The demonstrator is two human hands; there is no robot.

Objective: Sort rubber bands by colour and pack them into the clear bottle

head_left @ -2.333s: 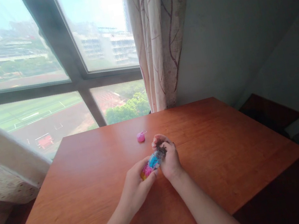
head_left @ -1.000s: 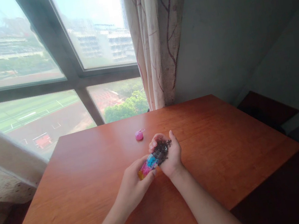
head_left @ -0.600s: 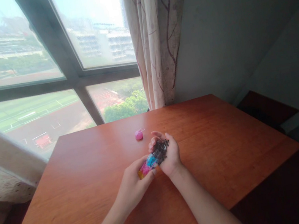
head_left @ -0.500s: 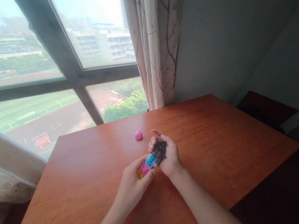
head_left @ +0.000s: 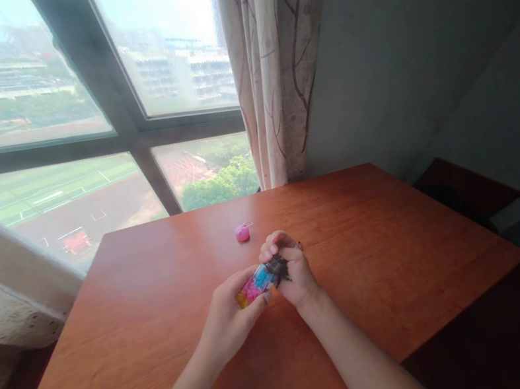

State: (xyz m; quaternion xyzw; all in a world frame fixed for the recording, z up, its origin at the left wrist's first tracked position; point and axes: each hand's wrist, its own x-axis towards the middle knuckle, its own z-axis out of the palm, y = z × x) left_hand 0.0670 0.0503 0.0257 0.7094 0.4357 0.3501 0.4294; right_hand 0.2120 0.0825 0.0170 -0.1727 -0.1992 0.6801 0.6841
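My left hand [head_left: 233,310] is wrapped around a small clear jar [head_left: 256,284], tilted with its mouth toward the right. Layers of yellow, pink and blue show through its wall, apparently small hair ties. A dark clump of black hair ties [head_left: 280,267] lies at the mouth and against the palm of my right hand [head_left: 297,275]. The right fingers curl over this clump and the jar's end, partly hiding them. Beyond both hands, a round pink lid [head_left: 242,233] with a small loop rests on the table.
The brown wooden table [head_left: 138,330] reaches to the window [head_left: 134,139]. Patterned curtains [head_left: 263,73] hang at the window. A dark surface [head_left: 504,326] adjoins the table at the lower right.
My right fingers have curled in over the black hair ties, which are now more covered. The left hand keeps its hold on the jar. The view has shifted slightly.
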